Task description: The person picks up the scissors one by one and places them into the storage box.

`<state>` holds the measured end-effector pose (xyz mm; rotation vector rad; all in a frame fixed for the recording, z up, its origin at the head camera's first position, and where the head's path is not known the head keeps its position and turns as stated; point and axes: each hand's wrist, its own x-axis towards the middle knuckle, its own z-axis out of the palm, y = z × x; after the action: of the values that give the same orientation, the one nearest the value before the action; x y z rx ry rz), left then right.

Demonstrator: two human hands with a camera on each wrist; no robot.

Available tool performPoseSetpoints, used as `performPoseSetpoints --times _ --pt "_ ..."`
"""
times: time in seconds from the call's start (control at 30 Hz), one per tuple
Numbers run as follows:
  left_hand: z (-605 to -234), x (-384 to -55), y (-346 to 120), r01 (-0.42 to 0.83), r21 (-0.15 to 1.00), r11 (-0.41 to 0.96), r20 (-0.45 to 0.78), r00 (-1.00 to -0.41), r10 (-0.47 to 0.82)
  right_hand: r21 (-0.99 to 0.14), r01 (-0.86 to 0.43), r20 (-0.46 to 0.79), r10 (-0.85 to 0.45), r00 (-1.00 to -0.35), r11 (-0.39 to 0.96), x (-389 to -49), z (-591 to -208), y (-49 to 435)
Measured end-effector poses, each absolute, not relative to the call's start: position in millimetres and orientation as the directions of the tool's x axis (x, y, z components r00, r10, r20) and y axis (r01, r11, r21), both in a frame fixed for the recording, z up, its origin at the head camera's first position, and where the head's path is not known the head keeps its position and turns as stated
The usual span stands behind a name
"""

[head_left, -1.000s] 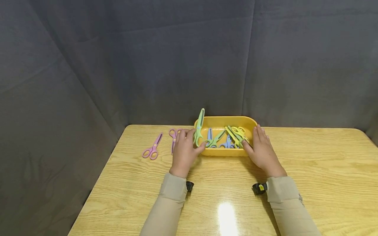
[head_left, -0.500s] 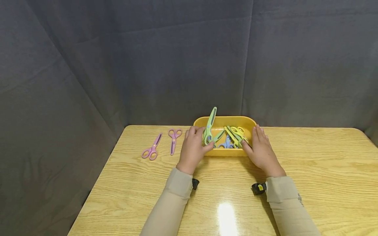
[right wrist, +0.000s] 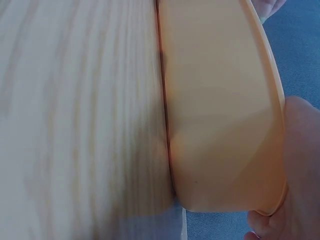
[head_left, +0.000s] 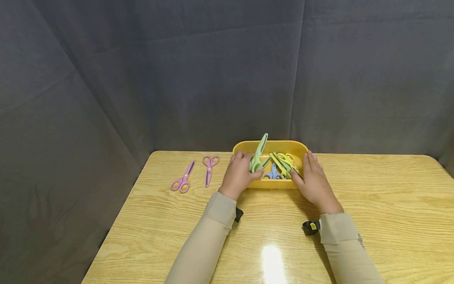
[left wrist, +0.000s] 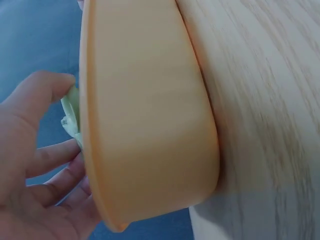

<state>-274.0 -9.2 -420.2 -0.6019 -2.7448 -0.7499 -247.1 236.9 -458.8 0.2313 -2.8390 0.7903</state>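
Observation:
My left hand (head_left: 239, 176) pinches a pair of green scissors (head_left: 260, 151) between thumb and fingers, blades pointing up, over the left part of a yellow plastic bin (head_left: 273, 184). In the left wrist view the green scissors (left wrist: 71, 112) show just past the bin's rim, partly hidden by it. My right hand (head_left: 317, 184) grips the bin's right end, thumb over the rim and fingers along the outside. Inside the bin lie yellow scissors (head_left: 285, 158), blue scissors (head_left: 272, 173) and more green ones, overlapping.
Two pairs of pink scissors lie on the wooden table (head_left: 149, 221) left of the bin: one pair (head_left: 183, 179) slanted, the other pair (head_left: 209, 169) with blades toward me. A dark grey curtain (head_left: 227, 79) hangs behind the table's back edge.
My left hand has moved right with the green scissors, from the bin's left rim to over its inside, and the scissors have dipped slightly. The right hand keeps its place.

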Motion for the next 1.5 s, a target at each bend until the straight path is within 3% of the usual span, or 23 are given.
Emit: performPoseSetpoints --times 0.3,0.83,1.5 --pt "-424 -281 -1 0.407 0.407 0.818 0.233 -0.912 0.338 -0.490 -0.204 0.232 -0.098 -0.968 0.848 -247 -460 238" --pt "-422 -282 18 0.233 0.365 0.901 0.106 -0.972 0.209 -0.500 -0.213 0.238 -0.103 -0.966 0.839 -248 -461 237" --pt "-424 -289 26 0.173 0.331 0.928 0.007 -0.984 0.181 -0.500 -0.206 0.229 -0.101 -0.968 0.841 -246 -457 236"
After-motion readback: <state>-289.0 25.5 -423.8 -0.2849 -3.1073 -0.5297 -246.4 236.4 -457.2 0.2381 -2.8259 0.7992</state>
